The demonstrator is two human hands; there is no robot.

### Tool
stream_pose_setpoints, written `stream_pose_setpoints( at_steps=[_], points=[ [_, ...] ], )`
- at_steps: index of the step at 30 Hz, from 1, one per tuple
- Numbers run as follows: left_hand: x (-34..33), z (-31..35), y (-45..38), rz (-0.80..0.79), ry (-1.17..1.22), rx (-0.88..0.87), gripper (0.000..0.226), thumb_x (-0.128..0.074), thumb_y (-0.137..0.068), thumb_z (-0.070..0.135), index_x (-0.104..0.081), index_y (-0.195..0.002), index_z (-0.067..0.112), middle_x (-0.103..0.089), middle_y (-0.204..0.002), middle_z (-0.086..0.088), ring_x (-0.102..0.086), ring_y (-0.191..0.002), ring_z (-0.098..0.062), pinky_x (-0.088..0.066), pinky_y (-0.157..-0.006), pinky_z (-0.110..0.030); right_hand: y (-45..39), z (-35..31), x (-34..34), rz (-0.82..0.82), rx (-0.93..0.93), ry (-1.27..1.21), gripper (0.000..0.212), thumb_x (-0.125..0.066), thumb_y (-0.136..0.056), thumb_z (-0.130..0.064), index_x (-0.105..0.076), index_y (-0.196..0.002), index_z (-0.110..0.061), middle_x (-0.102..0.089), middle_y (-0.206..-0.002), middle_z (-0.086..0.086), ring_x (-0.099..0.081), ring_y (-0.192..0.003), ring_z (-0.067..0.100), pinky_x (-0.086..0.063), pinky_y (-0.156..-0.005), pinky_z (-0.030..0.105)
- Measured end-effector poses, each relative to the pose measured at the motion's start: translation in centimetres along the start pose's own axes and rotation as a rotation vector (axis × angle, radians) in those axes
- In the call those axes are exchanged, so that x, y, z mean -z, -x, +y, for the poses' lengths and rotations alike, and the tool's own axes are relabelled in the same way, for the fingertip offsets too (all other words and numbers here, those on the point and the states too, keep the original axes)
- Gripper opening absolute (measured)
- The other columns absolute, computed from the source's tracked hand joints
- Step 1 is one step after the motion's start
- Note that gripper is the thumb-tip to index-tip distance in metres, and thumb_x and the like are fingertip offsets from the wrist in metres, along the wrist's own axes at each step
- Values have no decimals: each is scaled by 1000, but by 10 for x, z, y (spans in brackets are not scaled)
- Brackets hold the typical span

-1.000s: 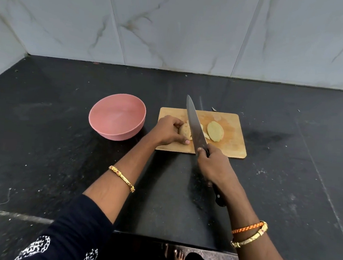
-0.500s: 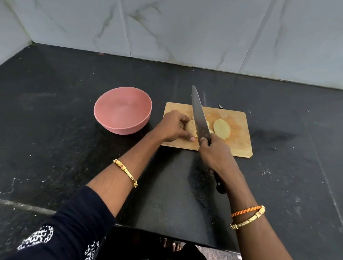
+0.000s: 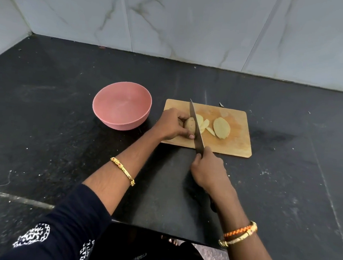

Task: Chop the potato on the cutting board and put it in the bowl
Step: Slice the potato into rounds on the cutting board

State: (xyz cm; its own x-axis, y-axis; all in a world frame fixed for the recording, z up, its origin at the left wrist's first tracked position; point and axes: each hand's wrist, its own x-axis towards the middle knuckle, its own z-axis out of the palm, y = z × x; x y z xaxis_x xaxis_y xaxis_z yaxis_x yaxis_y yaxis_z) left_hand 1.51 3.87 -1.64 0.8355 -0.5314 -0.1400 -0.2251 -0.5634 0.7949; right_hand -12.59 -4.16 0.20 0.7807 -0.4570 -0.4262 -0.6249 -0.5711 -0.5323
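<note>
the potato [image 3: 190,124] sits on the left part of the wooden cutting board [image 3: 235,144], an unsliced end piece with its skin up, and the left hand [image 3: 172,124] curls round it from the left, fingers and thumb clamping it against the board. just to its right a few pale slices [image 3: 204,126] lean on one another, and a larger half [image 3: 221,127] lies flat a little further right. the right hand [image 3: 208,169] is wrapped tight round the handle of the knife [image 3: 196,128], whose blade stands on the board between the held piece and the slices, touching the potato's cut face. the pink bowl [image 3: 121,105] stands on the dark desk [image 3: 45,107] just left of the board and looks empty. the potato should be firm and fairly dense, but its cut faces are probably wet and slick, so the small piece may slide or roll under the blade; holding it by the skin side with fingertips tucked back seems safest, and the thin slices may snap or stick to the steel. the knife handle is hidden inside the right hand, the left fingertips nearest the blade are hard to make out, and how deep the edge sits cannot be told.
</note>
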Motion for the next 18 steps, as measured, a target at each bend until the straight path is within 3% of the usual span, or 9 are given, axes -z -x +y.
stream_pose_setpoints(
  at_steps=[4,7,10,18],
  points=[
    [1,1,0,-21,22,24,68,-88,-58,16,-61,-120,8,-65,-113,-2,-61,-103,-15,-48,-96,-33,11,17,7,-32,5,-65,20,-34,-99,-30,-49,-104,-17,-54,-97,8,-55,-91,29,-46,-82,37],
    [0,-2,-1,-22,33,40,74,-89,-57,17,-58,-124,9,-63,-115,0,-59,-96,-11,-47,-93,-26,13,23,14,-20,31,-166,21,-37,-100,-31,-54,-106,-19,-59,-99,6,-56,-87,23,-41,-71,30],
    [1,-1,0,-44,52,60,78,-88,-58,17,-55,-128,9,-60,-113,3,-54,-81,-5,-46,-84,-20,7,19,20,22,57,-258,21,-37,-100,-33,-54,-98,-21,-59,-92,3,-54,-71,12,-37,-55,25],
    [3,-2,-1,-49,84,90,76,-89,-56,16,-58,-124,8,-63,-115,-1,-58,-86,-10,-49,-95,-31,-7,10,23,10,117,-228,23,-37,-101,-31,-55,-104,-16,-58,-97,2,-49,-75,3,-35,-63,29]
  ],
)
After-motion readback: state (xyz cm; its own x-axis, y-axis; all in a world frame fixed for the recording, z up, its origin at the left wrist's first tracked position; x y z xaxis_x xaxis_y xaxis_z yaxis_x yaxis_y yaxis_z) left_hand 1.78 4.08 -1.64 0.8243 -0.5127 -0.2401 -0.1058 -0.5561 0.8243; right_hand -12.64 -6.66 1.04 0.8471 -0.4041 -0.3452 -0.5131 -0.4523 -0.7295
